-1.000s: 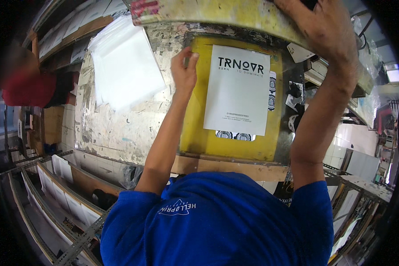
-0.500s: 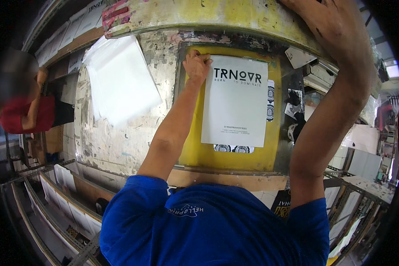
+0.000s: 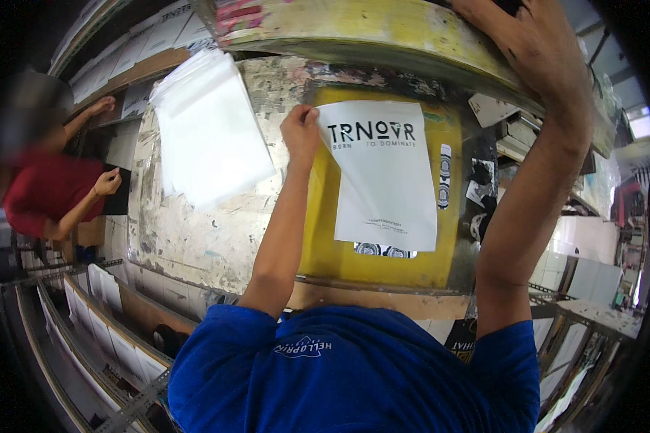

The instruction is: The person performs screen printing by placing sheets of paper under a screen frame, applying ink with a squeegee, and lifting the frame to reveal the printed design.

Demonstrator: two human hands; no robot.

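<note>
My left hand (image 3: 301,130) pinches the upper left corner of a white plastic bag (image 3: 386,187) printed with black lettering. That corner is lifted, and the bag creases while its lower part lies over the yellow board (image 3: 325,252). Black-and-white printed strips show on the board beside the bag (image 3: 445,177) and below it. My right hand (image 3: 538,50) grips the raised, yellow-stained wooden frame (image 3: 383,43) at the far right; its fingertips are partly cut off by the picture's edge. A stack of blank white bags (image 3: 213,137) lies left of the board.
A paint-stained worktable (image 3: 173,231) carries the board. On the left stands a person in a red top (image 3: 58,187), both hands raised. Metal racks with white panels (image 3: 101,325) stand at the lower left, and more shelving (image 3: 570,325) at the lower right.
My left hand has lifted the printed bag's corner and pulled it a little left and nearer, tilting the bag. My right hand stays on the frame. The person in red has turned and spread their arms.
</note>
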